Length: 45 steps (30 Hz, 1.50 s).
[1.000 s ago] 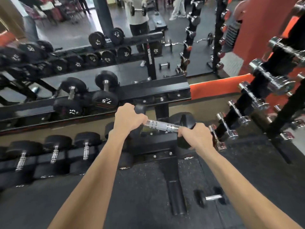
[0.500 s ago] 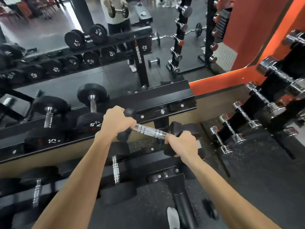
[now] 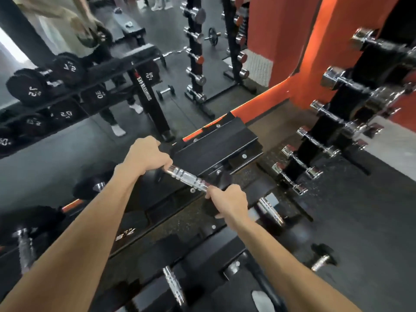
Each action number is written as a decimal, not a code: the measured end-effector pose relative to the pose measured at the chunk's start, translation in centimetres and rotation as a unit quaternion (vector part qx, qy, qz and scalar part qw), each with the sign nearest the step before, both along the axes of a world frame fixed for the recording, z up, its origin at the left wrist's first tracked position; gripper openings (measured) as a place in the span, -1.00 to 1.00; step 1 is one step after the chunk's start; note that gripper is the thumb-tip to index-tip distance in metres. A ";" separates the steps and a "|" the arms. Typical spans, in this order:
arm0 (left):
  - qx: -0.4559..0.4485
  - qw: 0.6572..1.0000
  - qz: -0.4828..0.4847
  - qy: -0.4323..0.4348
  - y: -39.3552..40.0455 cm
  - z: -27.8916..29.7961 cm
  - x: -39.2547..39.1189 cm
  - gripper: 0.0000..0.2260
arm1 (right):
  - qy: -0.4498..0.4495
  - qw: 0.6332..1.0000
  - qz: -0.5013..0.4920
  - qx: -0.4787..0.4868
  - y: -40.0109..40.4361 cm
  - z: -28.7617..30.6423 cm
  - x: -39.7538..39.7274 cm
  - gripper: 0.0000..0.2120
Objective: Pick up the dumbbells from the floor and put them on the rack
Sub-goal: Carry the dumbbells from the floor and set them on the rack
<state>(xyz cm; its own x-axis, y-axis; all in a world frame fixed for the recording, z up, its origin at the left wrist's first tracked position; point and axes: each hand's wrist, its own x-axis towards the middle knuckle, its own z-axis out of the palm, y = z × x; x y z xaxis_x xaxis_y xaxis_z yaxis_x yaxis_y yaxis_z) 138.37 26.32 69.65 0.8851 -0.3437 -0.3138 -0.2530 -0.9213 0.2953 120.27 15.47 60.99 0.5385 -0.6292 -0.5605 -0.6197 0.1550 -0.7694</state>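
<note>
Both hands hold one black dumbbell [image 3: 188, 179] by its chrome handle, above the right end of the black rack's upper shelf [image 3: 216, 140]. My left hand [image 3: 146, 156] grips the handle's far-left end, my right hand [image 3: 227, 202] the near-right end. The dumbbell's black heads are mostly hidden behind my hands. A small black dumbbell [image 3: 322, 258] lies on the floor at the lower right. Other black dumbbells [image 3: 173, 287] sit on the rack's lower shelf under my arms.
A wall mirror behind the rack reflects the racks and a person. A black stand of chrome dumbbells [image 3: 299, 167] rises at the right against an orange wall [image 3: 315, 64]. Dark rubber floor [image 3: 371, 210] lies between rack and stand.
The dumbbell has risen from the lower shelf level to over the upper shelf's right end. The view has come closer and tilted, and the rack now runs diagonally.
</note>
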 end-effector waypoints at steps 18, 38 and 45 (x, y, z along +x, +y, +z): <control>0.071 0.975 -0.207 0.042 -3.9 -4.6 13.3 -0.36 | 0.036 0.976 -0.206 0.064 7.3 -3.6 10.4 -0.78; 0.149 0.953 -0.256 -0.061 -6.7 -8.5 11.9 -0.44 | 0.022 0.990 -0.096 0.099 4.1 -3.9 9.9 -0.40; -0.053 0.936 -0.349 0.008 -13.6 -6.1 -0.8 -0.68 | -0.110 0.971 -0.209 0.047 -2.6 -2.4 -0.8 -0.79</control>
<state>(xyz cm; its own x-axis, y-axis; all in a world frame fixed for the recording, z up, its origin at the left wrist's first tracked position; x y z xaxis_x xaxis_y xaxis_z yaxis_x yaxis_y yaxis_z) 137.54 12.71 63.55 0.4293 -0.8658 -0.2570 -0.7765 -0.4992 0.3846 119.52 12.85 58.59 0.3605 -0.7699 -0.5266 -0.3104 0.4334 -0.8461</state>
